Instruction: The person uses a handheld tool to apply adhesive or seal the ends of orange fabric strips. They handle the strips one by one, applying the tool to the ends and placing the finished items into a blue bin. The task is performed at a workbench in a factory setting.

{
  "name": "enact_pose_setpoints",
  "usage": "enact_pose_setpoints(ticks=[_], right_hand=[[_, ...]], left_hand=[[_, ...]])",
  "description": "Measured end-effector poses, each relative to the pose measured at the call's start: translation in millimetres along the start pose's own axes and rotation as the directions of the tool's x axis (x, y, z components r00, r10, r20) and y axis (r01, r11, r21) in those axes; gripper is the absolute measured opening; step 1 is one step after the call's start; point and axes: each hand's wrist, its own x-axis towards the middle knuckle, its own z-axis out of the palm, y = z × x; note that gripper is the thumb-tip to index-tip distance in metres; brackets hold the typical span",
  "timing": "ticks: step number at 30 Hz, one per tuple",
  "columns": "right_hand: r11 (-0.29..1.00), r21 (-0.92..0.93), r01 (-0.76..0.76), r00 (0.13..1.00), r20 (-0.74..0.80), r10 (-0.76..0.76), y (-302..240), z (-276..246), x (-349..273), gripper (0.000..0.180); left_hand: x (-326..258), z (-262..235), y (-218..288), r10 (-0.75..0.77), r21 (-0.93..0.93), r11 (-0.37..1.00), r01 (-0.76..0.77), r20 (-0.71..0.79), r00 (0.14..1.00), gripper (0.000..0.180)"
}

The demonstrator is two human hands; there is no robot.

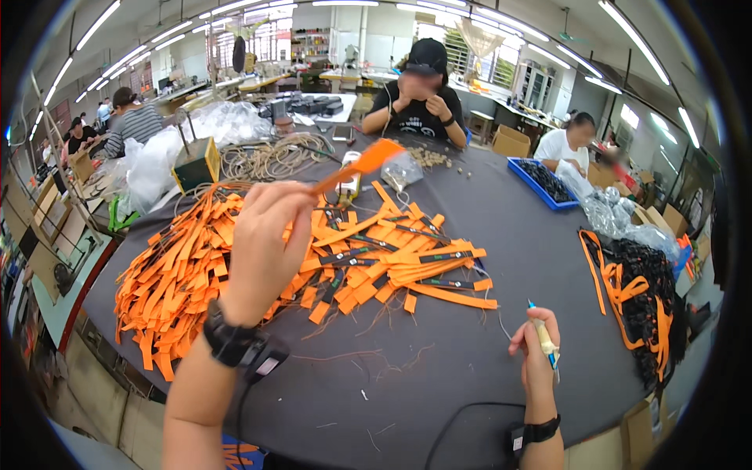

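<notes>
My left hand [266, 243] is raised over the left part of a large pile of orange fabric straps [184, 270]. Its fingers pinch one orange strap [380, 155], whose free end points away and to the right, blurred by motion. Several straps in the pile carry black woven labels [448, 257], and loose threads hang from them. Over the right side of the dark table, my right hand [536, 345] is closed around a slim pen-like tool [545, 338] with a cream wrapped grip and blue ends. Its exact kind I cannot make out.
A dark cloth covers the table [470, 399]. Black straps with orange bands [638, 305] lie at the right edge, near a blue tray [548, 188]. Coiled cord [274, 157] and a dark green-and-yellow box [196, 164] stand far left. A person [423, 98] sits opposite.
</notes>
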Motion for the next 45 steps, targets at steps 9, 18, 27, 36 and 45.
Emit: enact_pose_setpoints(ticks=[9,18,27,36,45], right_hand=[[0.999,0.041,0.035,0.998,0.050,-0.037,4,8,8,0.017],[0.998,-0.002,-0.058,0.998,-0.003,0.058,20,-5,4,0.015],[0.998,-0.062,0.018,0.993,0.120,-0.011,-1,3,-2,0.015],[1.000,0.012,0.017,0.999,0.045,-0.018,-71,-34,49,0.018],[0.987,-0.012,0.159,0.962,0.228,-0.152,-209,-44,119,0.023]], left_hand=[[-110,58,104,0.373,-0.516,0.237,0.823,0.831,0.413,0.032],[-154,109,83,-0.240,-0.476,0.430,0.767,0.759,0.605,0.026],[-165,-54,10,-0.359,-0.338,0.643,0.687,0.659,0.661,0.030],[-193,11,147,0.060,-0.381,0.863,0.330,0.727,0.684,0.053],[-168,78,312,0.621,-0.876,0.200,0.438,0.459,0.635,0.033]])
